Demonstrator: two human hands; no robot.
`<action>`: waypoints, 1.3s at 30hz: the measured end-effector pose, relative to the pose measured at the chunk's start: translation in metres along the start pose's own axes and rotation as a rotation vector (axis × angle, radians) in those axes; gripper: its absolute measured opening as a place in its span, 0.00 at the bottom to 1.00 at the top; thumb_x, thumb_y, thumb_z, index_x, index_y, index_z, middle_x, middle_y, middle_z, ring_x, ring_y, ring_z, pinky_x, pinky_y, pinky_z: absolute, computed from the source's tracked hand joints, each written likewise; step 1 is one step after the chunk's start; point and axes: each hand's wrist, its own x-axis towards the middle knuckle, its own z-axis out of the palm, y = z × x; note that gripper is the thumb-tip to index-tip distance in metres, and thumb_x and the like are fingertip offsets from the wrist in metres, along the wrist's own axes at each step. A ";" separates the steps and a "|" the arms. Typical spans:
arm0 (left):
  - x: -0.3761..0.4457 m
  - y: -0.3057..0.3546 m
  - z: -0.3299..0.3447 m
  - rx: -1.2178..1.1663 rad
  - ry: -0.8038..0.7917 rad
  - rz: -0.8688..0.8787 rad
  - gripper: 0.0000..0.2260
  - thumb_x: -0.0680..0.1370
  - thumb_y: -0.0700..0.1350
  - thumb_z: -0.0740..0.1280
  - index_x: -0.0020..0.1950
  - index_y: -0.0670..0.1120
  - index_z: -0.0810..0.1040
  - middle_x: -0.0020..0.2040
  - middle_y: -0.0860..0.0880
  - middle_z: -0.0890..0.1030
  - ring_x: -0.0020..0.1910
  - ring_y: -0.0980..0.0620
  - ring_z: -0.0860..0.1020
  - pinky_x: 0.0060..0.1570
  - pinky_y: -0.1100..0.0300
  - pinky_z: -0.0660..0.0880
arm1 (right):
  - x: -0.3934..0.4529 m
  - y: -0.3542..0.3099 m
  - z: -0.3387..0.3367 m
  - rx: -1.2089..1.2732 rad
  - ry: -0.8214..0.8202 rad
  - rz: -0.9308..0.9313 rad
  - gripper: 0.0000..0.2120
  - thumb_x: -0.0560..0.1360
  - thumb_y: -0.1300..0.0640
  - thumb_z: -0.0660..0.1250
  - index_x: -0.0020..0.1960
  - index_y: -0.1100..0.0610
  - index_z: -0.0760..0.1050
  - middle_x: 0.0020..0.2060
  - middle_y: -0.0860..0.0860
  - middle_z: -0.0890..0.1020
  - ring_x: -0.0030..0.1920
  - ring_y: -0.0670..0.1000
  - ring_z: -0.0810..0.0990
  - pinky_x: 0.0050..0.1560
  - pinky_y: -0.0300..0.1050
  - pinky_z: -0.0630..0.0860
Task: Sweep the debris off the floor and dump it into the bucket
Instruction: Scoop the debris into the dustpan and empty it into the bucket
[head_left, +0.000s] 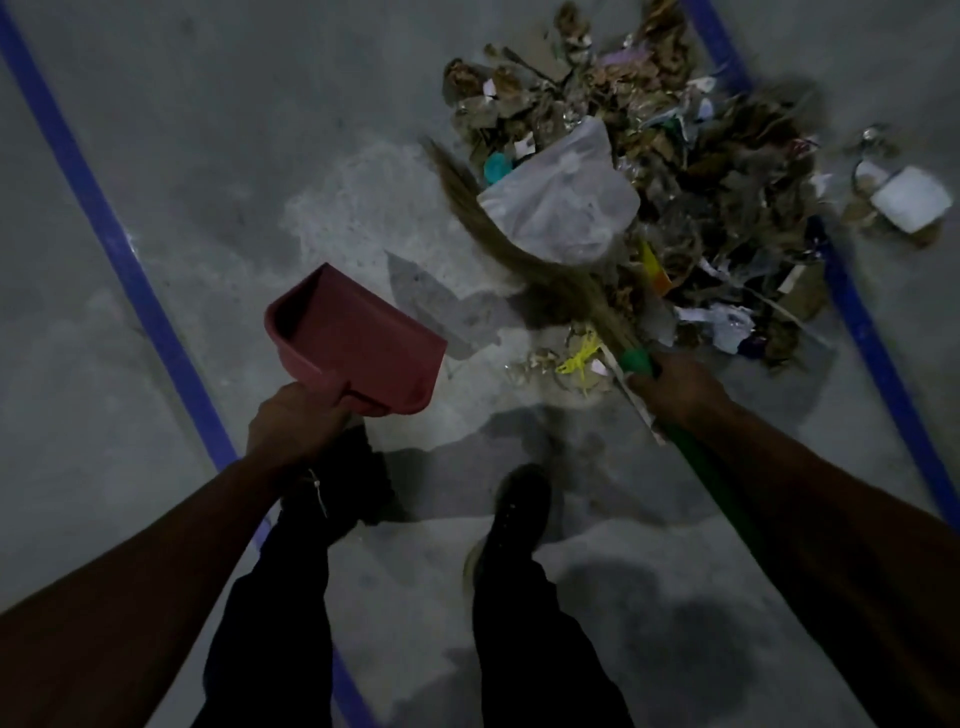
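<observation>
A big heap of debris (670, 171), dry leaves, paper scraps and a clear plastic bag (563, 200), lies on the grey concrete floor at the upper right. My right hand (675, 387) grips the green handle of a grass broom (524, 260), whose bristles curve along the heap's left edge. My left hand (296, 415) grips the handle of a red dustpan (358, 343), held above the floor left of the heap, its inside empty. No bucket is in view.
Two blue painted lines (109, 228) cross the floor, one at the left and one (872, 353) under the heap's right side. A white piece (909, 197) lies apart at the far right. My dark-trousered legs and shoe (519, 509) stand below the heap.
</observation>
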 end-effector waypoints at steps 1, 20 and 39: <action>-0.004 0.002 0.004 0.004 -0.011 -0.015 0.16 0.73 0.56 0.65 0.34 0.45 0.69 0.38 0.44 0.75 0.36 0.44 0.75 0.38 0.56 0.71 | -0.001 0.004 -0.002 0.045 0.003 -0.025 0.13 0.79 0.52 0.65 0.59 0.59 0.74 0.36 0.59 0.79 0.22 0.53 0.78 0.20 0.40 0.71; -0.066 -0.013 0.017 -0.133 -0.052 -0.070 0.12 0.72 0.54 0.66 0.39 0.45 0.73 0.44 0.38 0.81 0.45 0.37 0.81 0.48 0.47 0.79 | -0.106 0.091 0.047 -0.166 -0.230 0.040 0.15 0.78 0.51 0.66 0.63 0.54 0.76 0.44 0.55 0.82 0.33 0.52 0.81 0.30 0.43 0.76; -0.108 -0.043 0.054 -0.260 -0.103 0.019 0.11 0.68 0.47 0.69 0.34 0.41 0.74 0.26 0.45 0.76 0.24 0.47 0.76 0.27 0.62 0.71 | -0.184 0.123 0.052 -0.052 0.266 -0.011 0.30 0.72 0.43 0.70 0.72 0.43 0.68 0.60 0.52 0.81 0.54 0.56 0.81 0.47 0.41 0.72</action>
